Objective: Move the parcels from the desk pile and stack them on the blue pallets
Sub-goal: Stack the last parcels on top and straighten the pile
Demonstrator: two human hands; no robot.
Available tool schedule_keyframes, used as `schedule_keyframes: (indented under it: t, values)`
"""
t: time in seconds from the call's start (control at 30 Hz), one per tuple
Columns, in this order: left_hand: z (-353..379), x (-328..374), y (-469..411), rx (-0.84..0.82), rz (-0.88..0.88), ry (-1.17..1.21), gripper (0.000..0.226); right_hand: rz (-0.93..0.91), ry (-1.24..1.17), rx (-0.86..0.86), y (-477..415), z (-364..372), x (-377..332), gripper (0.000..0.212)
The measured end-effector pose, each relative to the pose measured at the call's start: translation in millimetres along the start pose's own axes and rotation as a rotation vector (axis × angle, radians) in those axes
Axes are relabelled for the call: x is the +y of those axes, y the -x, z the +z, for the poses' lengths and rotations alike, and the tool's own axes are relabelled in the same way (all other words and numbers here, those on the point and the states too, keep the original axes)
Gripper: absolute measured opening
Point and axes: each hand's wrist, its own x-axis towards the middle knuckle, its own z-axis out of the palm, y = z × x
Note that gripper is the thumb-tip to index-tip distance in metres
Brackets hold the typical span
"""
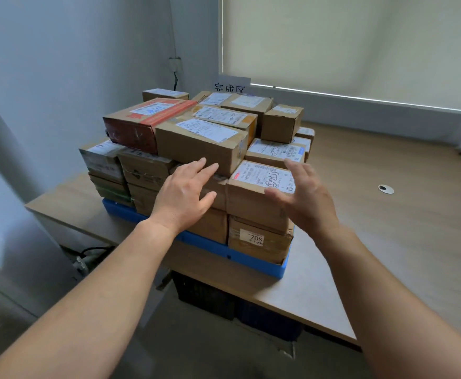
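- Cardboard parcels (262, 149), taped and labelled, stand stacked several layers high on the blue pallet (251, 258), which lies on the desk (387, 228). No separate desk pile shows in this view.
- The left hand (182, 195) hovers above the pallet's near edge, empty, with fingers straight and spread wide. Its tips are at the lower front face of the top front box (196, 146); whether they touch cannot be told.
- The right hand (308, 201) is above the pallet's near right corner, palm turned inward and fingers wide, holding nothing. It is just beside the scribbled-label box (251, 203).
- Handling, as a judgement: the walls look stiff and the bare cardboard grippy, while tape bands and glossy labels are slicker. The small sizes suggest light to moderate weight. The contents are unknown, so treat them as fragile.
- Best hold: palms flat on two opposite side faces, low down, with fingertips hooked under the bottom edge. Avoid crumpled corners such as those on the "705" box (259, 242), which sits directly on the pallet's near right corner.
- Risk: the top front box seems to sit slightly proud toward the pallet's near edge, so a careless push could shift it.
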Motion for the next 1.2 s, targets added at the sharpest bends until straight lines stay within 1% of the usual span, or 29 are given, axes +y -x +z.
schedule_keyframes:
  t: [0.13, 0.33, 0.43, 0.6, 0.67, 0.83, 1.03, 1.2]
  values:
    - [-16.1, -19.5, -17.8, 0.039, -0.011, -0.065, 0.061, -0.054, 0.036, -0.054, -24.8, 8.6, -35.3, 0.067]
    - [-26.4, -62.1, -49.8, 0.071, -0.058, -0.175, 0.065, -0.064, 0.031, -0.092, -57.5, 36.0, -63.2, 0.072]
    - [-28.9, -82.8, -66.2, 0.032, -0.053, -0.226, 0.067, -0.036, 0.035, -0.101, -69.4, 47.8, -66.7, 0.073]
    - [-30.2, -102.4, -86.8, -0.036, -0.025, -0.296, 0.065, -0.017, 0.038, -0.087, -79.4, 63.9, -70.5, 0.063]
    - [-30.6, -106.2, -90.9, -0.045, -0.013, -0.279, 0.062, -0.005, 0.026, -0.078, -80.5, 67.3, -71.2, 0.061]
    - [-26.9, -110.0, -93.5, 0.029, 0.088, -0.200, 0.054, 0.025, -0.037, -0.039, -78.5, 69.9, -72.3, 0.052]
    - [-28.3, -115.3, -87.9, 0.090, 0.081, 0.052, 0.049, 0.086, -0.128, 0.036, -70.0, 70.8, -79.8, 0.044]
    - [-28.6, -129.5, -84.3, 0.104, 0.162, 0.101, 0.046, 0.151, -0.138, 0.091, -61.9, 74.7, -90.1, 0.042]
